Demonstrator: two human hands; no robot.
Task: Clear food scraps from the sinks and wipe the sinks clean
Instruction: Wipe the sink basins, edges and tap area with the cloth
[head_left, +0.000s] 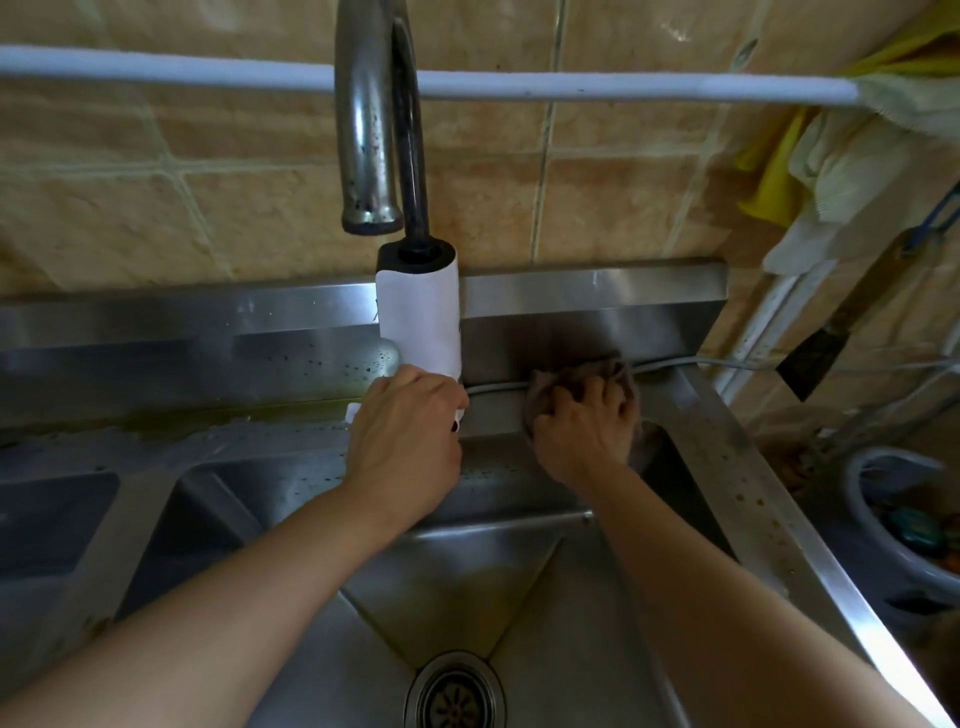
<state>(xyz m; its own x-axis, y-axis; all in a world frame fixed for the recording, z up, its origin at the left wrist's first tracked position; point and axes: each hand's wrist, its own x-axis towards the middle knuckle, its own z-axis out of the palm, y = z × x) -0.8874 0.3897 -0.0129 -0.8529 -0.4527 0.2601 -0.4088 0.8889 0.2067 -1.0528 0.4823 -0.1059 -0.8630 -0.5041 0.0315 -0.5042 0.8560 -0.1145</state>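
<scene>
Behind the stainless steel sink (524, 587), the right hand (584, 426) is clutching a crumpled brown cloth (605, 371), best pressed firmly along the ledge; the left hand (405, 441) is gripping the white cylindrical tap base (418, 317).

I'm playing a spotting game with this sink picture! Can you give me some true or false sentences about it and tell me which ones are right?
1. The right hand grips a brown cloth. True.
2. The left hand is down in the drain. False: it holds the base of the white faucet unit.
3. Water is pouring from the spout. False: no water is running.
4. A white bar runs across the tiled wall. True.
</scene>
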